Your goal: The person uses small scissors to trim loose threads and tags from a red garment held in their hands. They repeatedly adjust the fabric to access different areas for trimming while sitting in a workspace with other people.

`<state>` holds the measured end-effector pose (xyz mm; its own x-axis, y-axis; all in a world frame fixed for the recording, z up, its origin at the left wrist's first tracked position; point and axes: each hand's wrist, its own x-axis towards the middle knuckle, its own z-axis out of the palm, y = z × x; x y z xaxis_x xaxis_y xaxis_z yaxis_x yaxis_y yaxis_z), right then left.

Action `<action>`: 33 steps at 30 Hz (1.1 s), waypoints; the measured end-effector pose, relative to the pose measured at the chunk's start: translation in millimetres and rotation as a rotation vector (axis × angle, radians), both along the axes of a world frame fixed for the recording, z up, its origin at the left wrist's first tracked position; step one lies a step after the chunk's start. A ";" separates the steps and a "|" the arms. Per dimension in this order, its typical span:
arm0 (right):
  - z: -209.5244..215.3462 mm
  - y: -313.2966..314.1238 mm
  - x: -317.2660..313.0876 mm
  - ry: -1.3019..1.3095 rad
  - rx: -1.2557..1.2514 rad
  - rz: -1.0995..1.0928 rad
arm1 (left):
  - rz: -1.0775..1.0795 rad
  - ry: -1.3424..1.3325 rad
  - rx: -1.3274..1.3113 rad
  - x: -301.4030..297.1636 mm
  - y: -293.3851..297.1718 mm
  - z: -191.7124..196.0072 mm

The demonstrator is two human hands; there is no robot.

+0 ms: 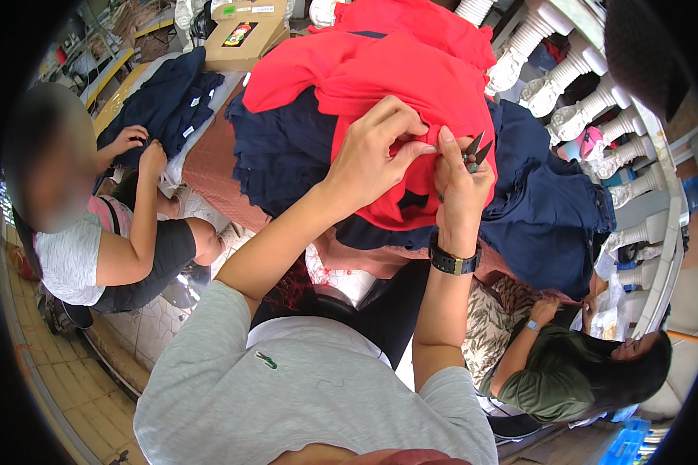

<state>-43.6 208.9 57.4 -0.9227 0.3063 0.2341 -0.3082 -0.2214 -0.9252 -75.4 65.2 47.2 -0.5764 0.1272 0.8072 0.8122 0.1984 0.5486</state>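
A bright red garment (pixel 419 70) lies heaped over a stack of folded navy garments (pixel 275 155) in front of me. My left hand (pixel 380 147) pinches a fold of the red cloth between thumb and fingertips. Close beside it, my right hand (pixel 461 170) grips the same cloth with thumb and forefinger. Small thread snips (pixel 477 153) rest in the right palm, their dark pointed blades sticking up past the fingers. Part of the snips' handle is hidden by the hand. The cloth edge between my hands is too small to make out.
A person at the left handles navy garments (pixel 159 101); another sits at the lower right by hanging navy cloth (pixel 551 225). A cardboard box (pixel 244 39) stands at the back. White balusters (pixel 574 116) line the right side. Brown cloth (pixel 217 174) covers the table.
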 end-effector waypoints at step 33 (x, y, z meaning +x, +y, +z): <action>8.1 -2.4 -15.6 0.024 0.129 -0.019 | -0.316 -0.528 0.297 -1.6 -6.9 1.6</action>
<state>-59.2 206.5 65.5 -0.9106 0.2900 0.2943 -0.3334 -0.0948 -0.9380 -77.0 58.3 48.8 -0.8742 0.1708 0.4545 0.4144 -0.2251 0.8818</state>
